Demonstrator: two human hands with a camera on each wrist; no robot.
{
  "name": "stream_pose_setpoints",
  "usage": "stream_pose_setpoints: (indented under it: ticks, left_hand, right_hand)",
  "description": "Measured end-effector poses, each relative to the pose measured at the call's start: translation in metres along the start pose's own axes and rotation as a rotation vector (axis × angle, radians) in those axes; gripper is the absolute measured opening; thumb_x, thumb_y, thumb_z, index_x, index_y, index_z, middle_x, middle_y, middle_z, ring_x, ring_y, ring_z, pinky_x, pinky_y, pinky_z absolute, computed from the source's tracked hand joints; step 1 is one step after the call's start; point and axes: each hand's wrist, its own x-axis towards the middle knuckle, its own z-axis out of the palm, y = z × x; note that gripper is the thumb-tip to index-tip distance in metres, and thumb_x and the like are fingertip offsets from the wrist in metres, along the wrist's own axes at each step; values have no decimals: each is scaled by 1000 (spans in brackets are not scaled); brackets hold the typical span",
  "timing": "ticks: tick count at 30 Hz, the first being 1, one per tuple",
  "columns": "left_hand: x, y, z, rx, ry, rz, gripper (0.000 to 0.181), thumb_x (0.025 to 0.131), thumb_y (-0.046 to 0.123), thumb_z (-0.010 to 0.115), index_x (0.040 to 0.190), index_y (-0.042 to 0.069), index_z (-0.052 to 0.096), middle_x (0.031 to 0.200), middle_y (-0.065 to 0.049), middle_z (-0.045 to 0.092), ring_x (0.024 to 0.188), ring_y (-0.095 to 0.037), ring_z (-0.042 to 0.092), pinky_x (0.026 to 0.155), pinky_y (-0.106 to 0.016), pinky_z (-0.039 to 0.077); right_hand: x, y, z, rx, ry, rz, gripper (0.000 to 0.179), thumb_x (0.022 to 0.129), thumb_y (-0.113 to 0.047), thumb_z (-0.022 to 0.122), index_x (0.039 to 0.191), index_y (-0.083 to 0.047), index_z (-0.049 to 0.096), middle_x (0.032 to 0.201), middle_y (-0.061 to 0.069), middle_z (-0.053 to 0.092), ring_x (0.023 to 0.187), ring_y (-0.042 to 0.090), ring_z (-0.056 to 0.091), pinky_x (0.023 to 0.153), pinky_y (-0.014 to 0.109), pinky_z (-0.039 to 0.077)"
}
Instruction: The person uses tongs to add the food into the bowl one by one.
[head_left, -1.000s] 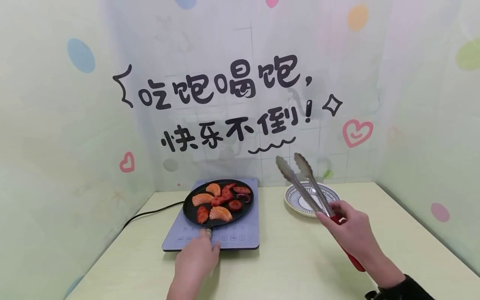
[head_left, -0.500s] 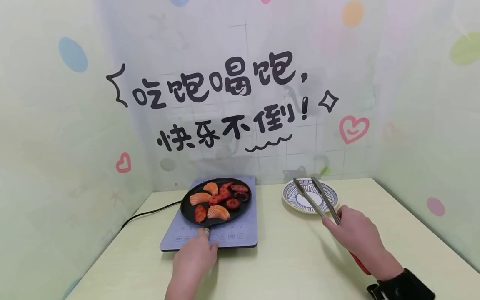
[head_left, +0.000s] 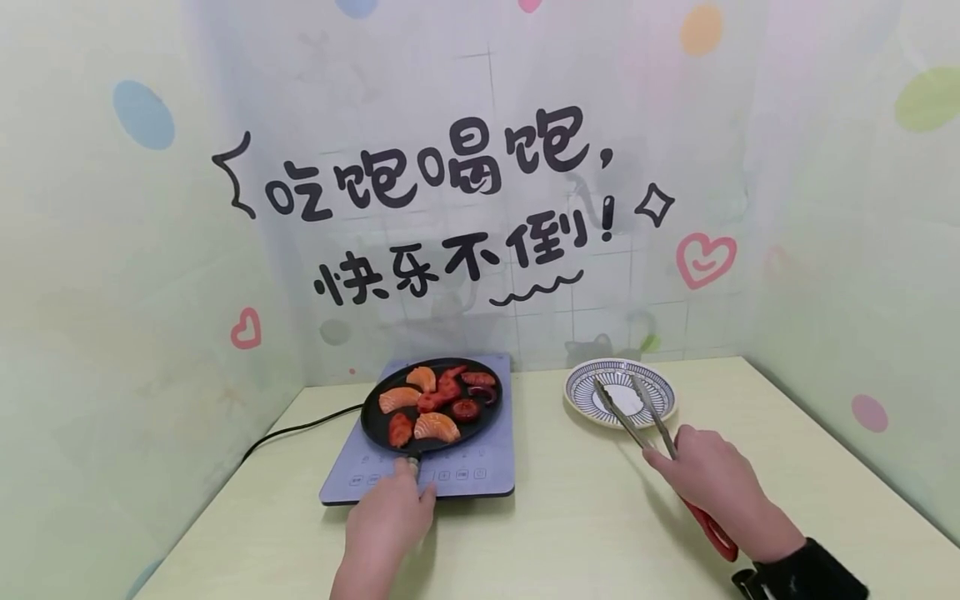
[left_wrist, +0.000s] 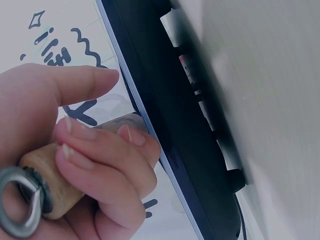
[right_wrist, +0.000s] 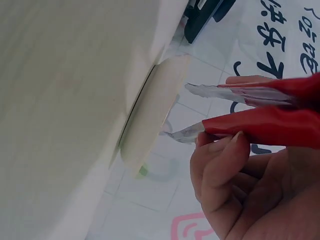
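My left hand point(head_left: 392, 510) grips the wooden handle point(left_wrist: 68, 192) of a round black frying pan point(head_left: 377, 426), its fingers curled round the wood in the left wrist view. In the pan lie several pieces of food, among them orange salmon-like slices point(head_left: 437, 427) and reddish pieces point(head_left: 466, 408). My right hand point(head_left: 712, 483) holds metal tongs point(head_left: 710, 531) with red handles. Their arms stand apart, and the tips overlap a blue-patterned plate point(head_left: 574, 403) in the head view. Nothing is between the tips. From the right wrist camera, the tips appear just above the plate's rim point(right_wrist: 172, 97).
The pan sits on a flat induction cooker point(head_left: 491, 454) at the left of the pale table point(head_left: 555, 525). A black cord point(head_left: 300, 427) runs from behind the pan to the left. A wall sheet with black lettering point(head_left: 468, 258) stands behind.
My right hand has lowered the tongs, whose tips stood up above the plate and now lie over it. The left hand stays at the pan handle. The head view has shifted slightly.
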Motion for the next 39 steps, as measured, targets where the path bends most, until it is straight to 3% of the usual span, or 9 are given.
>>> stream_pose_setpoints:
  ticks: [7,10,17,27,39]
  left_hand:
    - [1,-1,0,0,0,-6,74,103,37,67,156,-8,44,136,-31,68,99,-36,75,75,-57,59]
    - [2,-1,0,2,-3,-9,75,103,38,67,156,-9,43,138,-31,67,102,-37,75,76,-58,60]
    - [3,-2,1,-2,-2,-7,76,103,38,67,157,-9,42,137,-30,68,103,-37,74,77,-58,60]
    - [5,-4,2,3,-16,-15,76,103,39,67,157,-9,42,140,-30,67,110,-41,73,80,-60,59]
    - [6,-7,4,4,-16,-21,76,103,39,67,157,-9,42,140,-30,66,114,-44,72,81,-61,59]
  right_hand:
    - [1,-1,3,4,-55,24,42,93,-39,73,81,-5,52,68,7,52,56,20,54,50,32,41]
    - [1,-3,5,17,-80,33,43,91,-36,76,92,0,51,72,8,53,59,20,55,52,32,42]
    - [1,-8,10,105,-194,64,68,91,-38,82,123,11,46,80,12,59,52,21,61,51,34,49]
    - [-7,-17,18,213,-239,51,69,91,-42,83,120,11,51,79,13,60,45,20,62,47,34,51]
    - [-7,-22,18,172,-233,28,62,96,-45,76,118,9,54,78,12,59,45,20,61,50,33,49]
